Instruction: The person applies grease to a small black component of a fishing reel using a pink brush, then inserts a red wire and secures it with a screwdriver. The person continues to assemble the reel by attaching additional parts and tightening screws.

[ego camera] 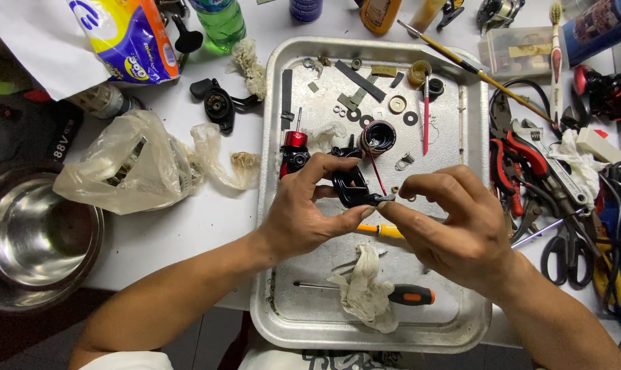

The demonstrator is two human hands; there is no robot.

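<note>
Over the middle of a metal tray [471, 322], my left hand [307, 216] grips a black fishing-reel frame part [350, 183] between thumb and fingers. My right hand [454, 219] pinches a small dark piece [384, 199] at the lower right end of that black part. A red and black reel piece [295, 152] lies just above my left hand. Under my hands lies a yellow-handled tool [382, 231]. A black round spool [377, 136] with a thin red stick sits just above the held part.
Small washers and parts [399, 105], a red brush [426, 113], a crumpled rag [365, 288] and an orange-black screwdriver [410, 295] lie in the tray. Pliers and scissors [536, 178] pile up at the right. At the left are a steel bowl [40, 233], plastic bag [132, 164] and black side cover [218, 104].
</note>
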